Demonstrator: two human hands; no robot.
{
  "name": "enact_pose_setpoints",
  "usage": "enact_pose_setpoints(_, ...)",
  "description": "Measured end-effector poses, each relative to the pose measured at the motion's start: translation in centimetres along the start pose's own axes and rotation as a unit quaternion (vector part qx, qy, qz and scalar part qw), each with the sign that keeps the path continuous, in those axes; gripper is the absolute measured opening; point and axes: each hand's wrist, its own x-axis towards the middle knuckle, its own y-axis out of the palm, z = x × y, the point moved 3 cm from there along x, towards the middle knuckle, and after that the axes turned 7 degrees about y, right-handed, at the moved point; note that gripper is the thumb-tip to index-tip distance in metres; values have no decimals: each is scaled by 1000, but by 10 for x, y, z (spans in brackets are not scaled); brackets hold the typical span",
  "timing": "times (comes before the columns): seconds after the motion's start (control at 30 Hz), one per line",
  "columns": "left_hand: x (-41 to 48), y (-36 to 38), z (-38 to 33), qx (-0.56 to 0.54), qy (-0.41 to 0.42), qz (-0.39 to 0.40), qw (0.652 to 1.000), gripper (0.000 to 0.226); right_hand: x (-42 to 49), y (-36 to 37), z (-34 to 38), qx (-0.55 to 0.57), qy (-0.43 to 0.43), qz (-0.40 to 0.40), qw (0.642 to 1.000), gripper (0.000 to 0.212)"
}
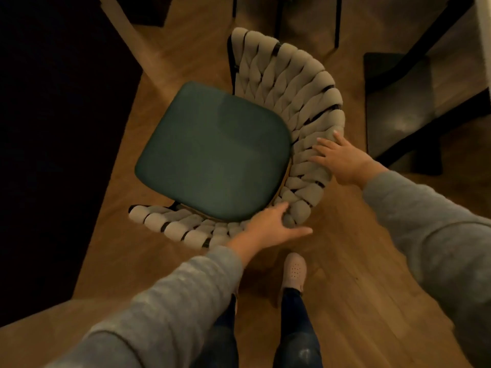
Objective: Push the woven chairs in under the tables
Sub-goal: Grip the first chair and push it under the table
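Well left of both hands lies a dark worktop. The beige woven chair with its green padded seat stands clear of it on the wooden floor, not yet pushed in. The left hand pinches its backrest rim; the right hand rests flat, fingers spread, further along.
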Motion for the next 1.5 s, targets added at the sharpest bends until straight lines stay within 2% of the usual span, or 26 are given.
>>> enact_pose_setpoints(0.07, 22, 19, -13, 50, -32, -18, 998, 95, 17, -2, -14, -32, -19, 3, 999, 70)
enact_pose_setpoints(0.17, 43, 24, -18, 72, -84, -57, 992, 75, 37, -3, -30, -46, -38, -36, 998, 60)
enact_pose_setpoints(0.27, 43, 19, -18, 97, -84, -94, 987, 64, 40, 0, -33, -62, -62, -56, 995, 46)
enact_pose_setpoints(0.4, 34, 27, -21, 107, -83, -100, 986, 60, 30, 8, -30, -67, -78, -69, 992, 41)
enact_pose_setpoints(0.7, -32, 63, 12, 158, -37, -23, 986, 63, -55, 36, 28, 44, -43, -31, 998, 45)
enact_pose_setpoints(0.93, -106, 80, 56, 237, 40, 53, 969, 59, -137, 52, 116, 88, -3, 8, 996, 42)
enact_pose_setpoints(1.1, -153, 83, 86, 320, 102, 108, 936, 56, -182, 62, 179, 156, -5, 15, 988, 31)
enact_pose_setpoints(1.27, -181, 75, 119, 387, 139, 180, 894, 54, -200, 69, 229, 193, -34, 46, 979, 46)
enact_pose_setpoints(1.33, -180, 64, 125, 388, 154, 183, 890, 53, -197, 65, 237, 186, 6, 74, 980, 51)
enact_pose_setpoints(1.43, -166, 39, 130, 406, 178, 180, 878, 56, -184, 59, 239, 211, 85, 101, 969, 39)
enact_pose_setpoints(1.5, -153, 22, 134, 427, 194, 175, 866, 55, -174, 58, 241, 224, 106, 97, 964, 33)
